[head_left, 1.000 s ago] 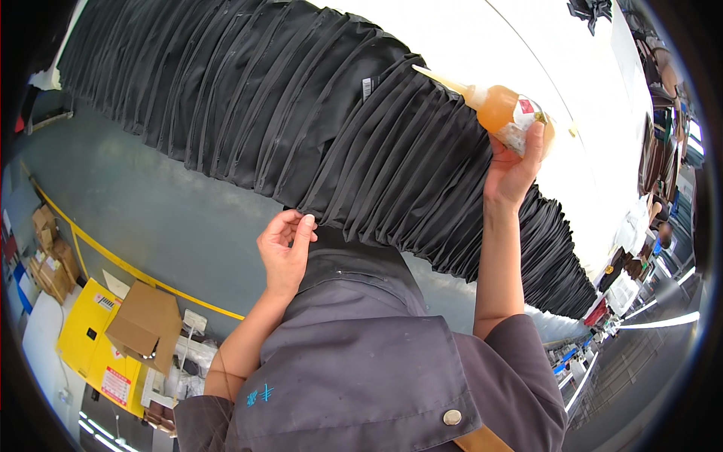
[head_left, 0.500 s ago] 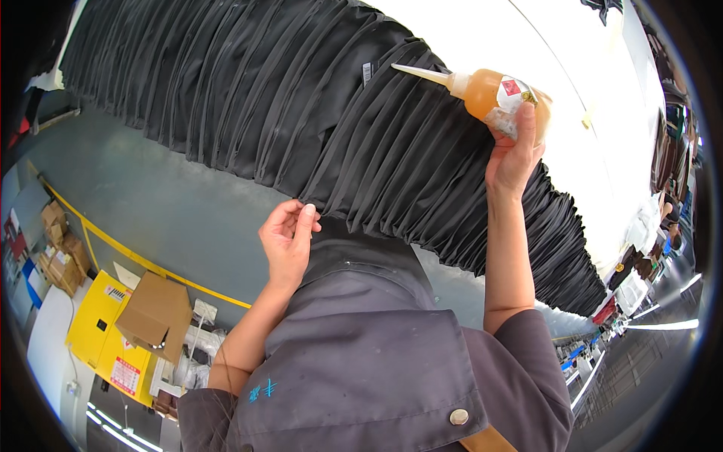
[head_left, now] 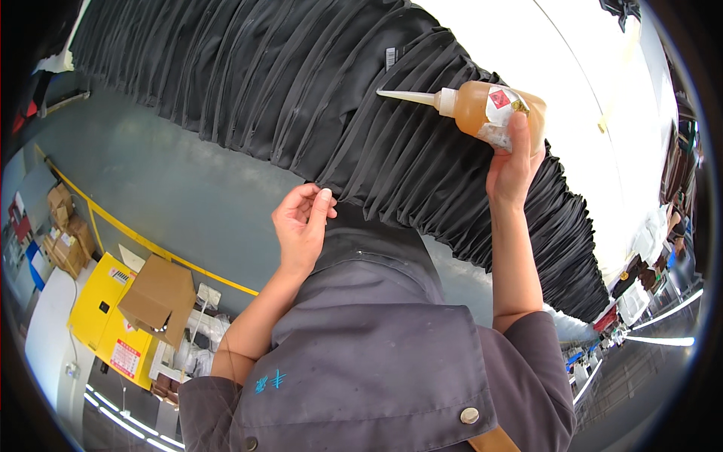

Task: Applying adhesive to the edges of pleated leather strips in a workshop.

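A long row of black garments point(head_left: 301, 83) lies overlapped along the table, folds side by side, lower edges hanging at the side nearest me. My left hand point(head_left: 301, 222) pinches the near edge of one garment between thumb and fingers. In my right hand point(head_left: 512, 169) is a squeeze bottle point(head_left: 471, 113) of amber liquid with a long pale nozzle. The bottle lies nearly level above the garments, its nozzle tip pointing left. A small white label point(head_left: 391, 58) shows on the black cloth just beyond the tip. Whether the tip touches the cloth I cannot tell.
The white tabletop point(head_left: 557, 45) stretches behind the garments. To the lower left stand a yellow cabinet point(head_left: 98, 309) and an open cardboard box point(head_left: 158, 297), with more cartons point(head_left: 66, 241) farther off. A yellow line point(head_left: 143, 237) crosses the grey floor point(head_left: 181, 196).
The bottle has levelled out, its nozzle tip now lower and slightly left, farther from the white label. The whole view has shifted a little; my left hand still pinches the garment edge.
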Motion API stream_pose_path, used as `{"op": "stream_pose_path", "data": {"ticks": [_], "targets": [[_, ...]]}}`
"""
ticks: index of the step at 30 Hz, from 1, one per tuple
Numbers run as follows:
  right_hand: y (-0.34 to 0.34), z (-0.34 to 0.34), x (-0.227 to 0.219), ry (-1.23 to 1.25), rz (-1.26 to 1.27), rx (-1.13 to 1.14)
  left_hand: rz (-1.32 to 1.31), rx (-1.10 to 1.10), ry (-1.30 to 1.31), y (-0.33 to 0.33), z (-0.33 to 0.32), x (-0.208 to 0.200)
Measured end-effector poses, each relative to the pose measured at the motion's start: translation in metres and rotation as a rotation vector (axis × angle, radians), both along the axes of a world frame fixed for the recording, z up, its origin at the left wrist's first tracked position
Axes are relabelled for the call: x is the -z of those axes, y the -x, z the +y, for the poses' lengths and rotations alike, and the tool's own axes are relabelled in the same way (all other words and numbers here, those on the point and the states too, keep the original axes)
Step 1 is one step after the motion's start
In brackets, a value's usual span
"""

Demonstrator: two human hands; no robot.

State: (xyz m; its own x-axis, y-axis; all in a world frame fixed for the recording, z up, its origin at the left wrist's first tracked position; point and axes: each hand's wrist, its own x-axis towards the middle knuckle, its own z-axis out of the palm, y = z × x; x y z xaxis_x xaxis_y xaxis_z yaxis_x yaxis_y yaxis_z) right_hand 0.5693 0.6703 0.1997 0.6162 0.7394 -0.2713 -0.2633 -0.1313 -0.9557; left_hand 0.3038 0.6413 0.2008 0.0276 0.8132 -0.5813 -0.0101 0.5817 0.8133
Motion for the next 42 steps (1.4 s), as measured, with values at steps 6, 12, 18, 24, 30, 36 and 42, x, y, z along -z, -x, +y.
{"op": "stream_pose_path", "data": {"ticks": [6,12,18,24,30,36,42], "targets": [[0.009,-0.012,0.001,0.031,-0.043,-0.065,0.008,0.024,-0.051,-0.001,-0.002,0.002],[0.024,-0.020,-0.008,0.035,0.027,-0.108,-0.009,0.002,-0.041,-0.001,-0.002,0.002],[0.037,-0.032,-0.012,0.069,0.044,-0.190,-0.008,0.003,-0.029,0.001,-0.001,0.001],[0.038,-0.043,-0.014,0.092,0.083,-0.245,-0.011,0.000,-0.030,0.000,-0.002,0.001],[-0.017,-0.030,-0.020,-0.224,0.813,0.043,-0.018,0.002,-0.025,0.001,-0.005,-0.001],[-0.061,-0.021,-0.018,-0.384,0.754,0.265,0.037,0.134,0.013,-0.006,-0.019,-0.004],[-0.065,-0.010,-0.024,-0.258,0.475,0.345,0.058,0.175,-0.003,-0.015,-0.021,0.001]]}}
